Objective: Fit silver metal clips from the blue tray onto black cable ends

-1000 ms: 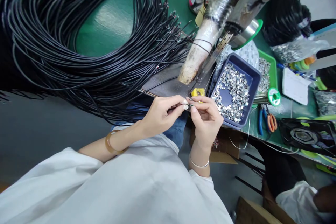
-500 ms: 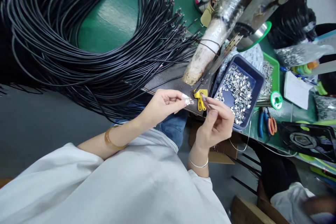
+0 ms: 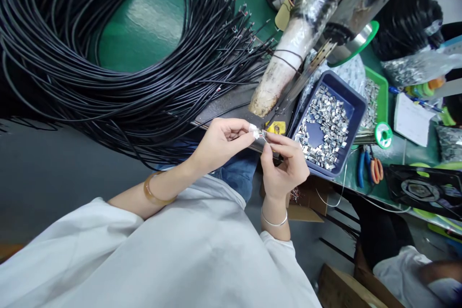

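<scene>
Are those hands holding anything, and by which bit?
The left hand pinches thin wires just behind their tips; the rest is hidden. The right hand is at those tips, but whether it grips one cannot be told.

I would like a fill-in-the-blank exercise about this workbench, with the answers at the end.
1. The tray nearest the right hand is dark ____.
2. The bundled cables beyond the left hand are ____.
3. A thin ____ bracelet circles the right wrist.
4. The small object just beyond the right hand's fingertips is mostly ____.

Missing words: blue; black; silver; yellow.
</scene>
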A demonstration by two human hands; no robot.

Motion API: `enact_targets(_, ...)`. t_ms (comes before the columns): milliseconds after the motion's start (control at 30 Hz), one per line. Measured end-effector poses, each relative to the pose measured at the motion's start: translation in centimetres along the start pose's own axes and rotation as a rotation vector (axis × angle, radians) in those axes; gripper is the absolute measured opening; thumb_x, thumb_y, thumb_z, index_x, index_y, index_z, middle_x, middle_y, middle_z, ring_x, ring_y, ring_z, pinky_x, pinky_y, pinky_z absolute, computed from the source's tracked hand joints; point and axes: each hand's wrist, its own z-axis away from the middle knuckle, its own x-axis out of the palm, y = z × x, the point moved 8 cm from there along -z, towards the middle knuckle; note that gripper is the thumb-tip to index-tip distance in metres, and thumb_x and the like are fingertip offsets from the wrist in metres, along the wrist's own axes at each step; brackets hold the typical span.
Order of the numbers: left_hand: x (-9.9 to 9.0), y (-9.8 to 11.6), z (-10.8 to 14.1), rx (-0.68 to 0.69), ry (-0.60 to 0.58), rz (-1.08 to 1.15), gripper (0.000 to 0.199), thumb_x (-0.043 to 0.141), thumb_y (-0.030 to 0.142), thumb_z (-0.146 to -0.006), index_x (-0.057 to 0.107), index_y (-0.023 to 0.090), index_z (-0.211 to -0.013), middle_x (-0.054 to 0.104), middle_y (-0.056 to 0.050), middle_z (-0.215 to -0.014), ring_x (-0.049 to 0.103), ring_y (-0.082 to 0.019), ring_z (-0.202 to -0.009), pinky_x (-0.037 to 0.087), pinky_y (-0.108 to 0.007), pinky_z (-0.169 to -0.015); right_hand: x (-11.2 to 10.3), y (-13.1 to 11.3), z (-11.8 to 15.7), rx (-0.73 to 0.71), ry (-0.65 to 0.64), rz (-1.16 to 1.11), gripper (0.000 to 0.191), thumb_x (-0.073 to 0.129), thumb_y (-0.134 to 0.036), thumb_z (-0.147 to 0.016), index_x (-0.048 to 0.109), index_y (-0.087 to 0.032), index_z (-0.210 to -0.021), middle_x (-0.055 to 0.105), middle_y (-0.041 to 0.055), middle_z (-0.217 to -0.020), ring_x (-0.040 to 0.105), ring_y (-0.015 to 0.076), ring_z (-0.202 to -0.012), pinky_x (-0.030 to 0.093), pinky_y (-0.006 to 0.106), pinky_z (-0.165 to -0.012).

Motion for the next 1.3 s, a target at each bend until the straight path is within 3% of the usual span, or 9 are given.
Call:
enact_targets(167,0.2,0.2,-0.5,0.036,0.016,-0.027,0.007,0.074,0.018,-0.071,0.074,0.013,-0.067,0.069,-0.001,-0.066,0.059,-0.010,-0.062,0.049,-0.020,-0.061,0.1,-0.5,0.0,-0.104,0.002,0.104,0.017,0.068,-0.014,-0.088,0.064,-0.028,-0.097,0.079,-0.0004,-0.102,0.077,0.0169,-0.090,0.064,0.035,-0.080)
enact_targets(367,0.3,0.4,-1.0,0.063,0.049,0.002,0.004,0.073,0.016,-0.069,0.073,0.013,-0.066,0.071,-0.001,-0.066,0.061,-0.009,-0.061,0.052,-0.018,-0.060,0.2,0.2,-0.1,-0.036,0.028,0.035,0.017,0.067,-0.012,-0.089,0.063,-0.026,-0.097,0.077,0.0016,-0.106,0.076,0.0164,-0.094,0.066,0.033,-0.078)
enact_targets(633,0.1,0.7,-1.1,0.087,0.075,-0.098,0.010,0.072,0.022,-0.072,0.072,0.013,-0.068,0.065,0.001,-0.059,0.054,-0.008,-0.052,0.044,-0.018,-0.051,0.2,0.5,-0.7,-0.001,0.022,-0.009,0.017,0.070,-0.010,-0.087,0.068,-0.024,-0.097,0.077,0.0011,-0.104,0.076,0.0158,-0.094,0.066,0.029,-0.070)
enact_targets(833,0.1,1.3,-1.0,0.138,0.083,-0.130,0.009,0.070,0.019,-0.073,0.074,0.013,-0.067,0.059,0.002,-0.053,0.049,-0.006,-0.048,0.039,-0.017,-0.047,0.0,-0.4,-1.2,-0.030,0.034,0.024,0.017,0.073,-0.008,-0.084,0.068,-0.023,-0.091,0.077,0.0014,-0.103,0.076,0.0172,-0.094,0.067,0.035,-0.079)
enact_targets(1033,0.1,0.9,-1.0,0.095,0.038,-0.103,0.006,0.071,0.017,-0.070,0.073,0.012,-0.067,0.067,0.000,-0.061,0.053,-0.006,-0.052,0.042,-0.016,-0.050,0.2,0.0,-0.9,-0.015,-0.027,-0.013,0.015,0.070,-0.010,-0.086,0.065,-0.023,-0.092,0.077,0.0015,-0.103,0.076,0.0166,-0.093,0.067,0.035,-0.080)
enact_targets(1167,0.2,0.7,-0.9,0.090,0.036,-0.134,0.006,0.071,0.018,-0.071,0.072,0.012,-0.069,0.058,0.003,-0.054,0.044,-0.005,-0.046,0.032,-0.016,-0.044,0.2,0.2,-1.0,0.013,-0.039,-0.024,0.018,0.071,-0.008,-0.086,0.067,-0.023,-0.094,0.077,0.0013,-0.102,0.076,0.0157,-0.092,0.065,0.030,-0.073)
enact_targets(1300,0.0,0.9,-0.8,0.121,0.049,-0.163,0.007,0.074,0.019,-0.072,0.071,0.014,-0.068,0.056,0.003,-0.054,0.045,-0.006,-0.047,0.033,-0.018,-0.044,0.2,0.1,-1.3,0.027,-0.033,-0.012,0.018,0.072,-0.006,-0.085,0.069,-0.023,-0.093,0.077,0.0012,-0.099,0.075,0.0145,-0.090,0.063,0.026,-0.067)
